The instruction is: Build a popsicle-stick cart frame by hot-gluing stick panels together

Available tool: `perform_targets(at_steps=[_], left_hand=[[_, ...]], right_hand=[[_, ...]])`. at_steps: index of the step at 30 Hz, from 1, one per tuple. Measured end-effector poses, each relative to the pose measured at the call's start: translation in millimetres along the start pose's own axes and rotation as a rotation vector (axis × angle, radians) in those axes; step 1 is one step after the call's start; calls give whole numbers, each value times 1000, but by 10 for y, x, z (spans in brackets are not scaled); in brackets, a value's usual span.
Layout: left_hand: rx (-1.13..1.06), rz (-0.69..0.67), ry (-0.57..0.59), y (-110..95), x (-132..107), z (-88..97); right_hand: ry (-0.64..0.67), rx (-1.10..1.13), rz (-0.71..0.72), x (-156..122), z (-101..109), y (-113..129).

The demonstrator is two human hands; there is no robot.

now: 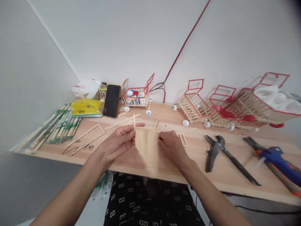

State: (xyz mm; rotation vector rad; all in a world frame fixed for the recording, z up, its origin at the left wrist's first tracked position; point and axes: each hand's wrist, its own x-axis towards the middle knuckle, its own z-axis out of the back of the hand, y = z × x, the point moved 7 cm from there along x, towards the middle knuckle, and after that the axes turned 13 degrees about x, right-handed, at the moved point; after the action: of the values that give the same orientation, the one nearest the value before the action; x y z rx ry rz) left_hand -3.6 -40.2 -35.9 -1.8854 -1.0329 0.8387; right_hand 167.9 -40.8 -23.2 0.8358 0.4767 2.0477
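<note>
Between my hands is a pale wooden stick basket frame (147,141), its lower part smeared by motion and reaching down past the table's front edge. A short stick rises from its left corner. My left hand (121,141) pinches that corner between thumb and fingers. At the opposite side, my right hand (172,144) has its fingers curled against the frame's edge; whether a small piece is also in them is hidden. Just beyond the right hand lies a small stick rectangle (184,139). Loose sticks (124,122) are scattered behind the left hand.
Miniature stick carts with red rims, such as this one (196,105), line the wall. Pliers (216,150) and a blue glue gun (275,157) lie right. Left are packed stick bundles (58,125), a yellow packet (86,106), a phone (112,100) and a three-sided stick frame (89,130).
</note>
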Motion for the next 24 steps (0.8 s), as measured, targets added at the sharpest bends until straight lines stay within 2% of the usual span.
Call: perform_targets(at_steps=[5,10,18,24], left_hand=[[-261,30,52,106,-49,-13],[-303,52,107,138,-59,-77],[-267,67,-1,120,-57,-25],[-100,37,-115,77,-66,48]], right_hand=[[-12,39,-23,-10,16,-11],[-14,51,-28,-6,14,-12],[-16,46,-29,-9,29,17],[-12,39,-33,-13,23,3]])
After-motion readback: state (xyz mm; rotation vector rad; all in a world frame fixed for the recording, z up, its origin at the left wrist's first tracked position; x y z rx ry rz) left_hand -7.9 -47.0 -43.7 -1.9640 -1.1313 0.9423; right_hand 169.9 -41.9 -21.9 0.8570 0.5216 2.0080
